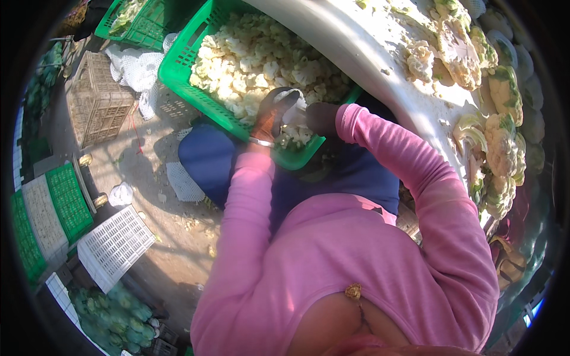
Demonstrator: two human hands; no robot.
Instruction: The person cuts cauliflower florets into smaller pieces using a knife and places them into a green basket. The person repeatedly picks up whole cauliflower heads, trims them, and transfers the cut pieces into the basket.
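My left hand [272, 112], with a pale band at its wrist, is curled around a white cauliflower piece [295, 111]. Close against that piece on the other side is my right hand [321, 118], dark and with bent fingers; whether it grips a tool is hidden. Both hands are over the near end of a green plastic crate [209, 101] between my knees. Cut cauliflower florets [262, 58] fill most of the crate, and a few more [294, 135] lie just below my hands.
To the right, a white work surface [369, 49] carries whole cauliflower heads [501, 142] and trimmings. A brown crate [100, 98], white foam netting [133, 66] and an upturned white crate [116, 244] are on the floor to the left. Another green crate [133, 26] stands beyond.
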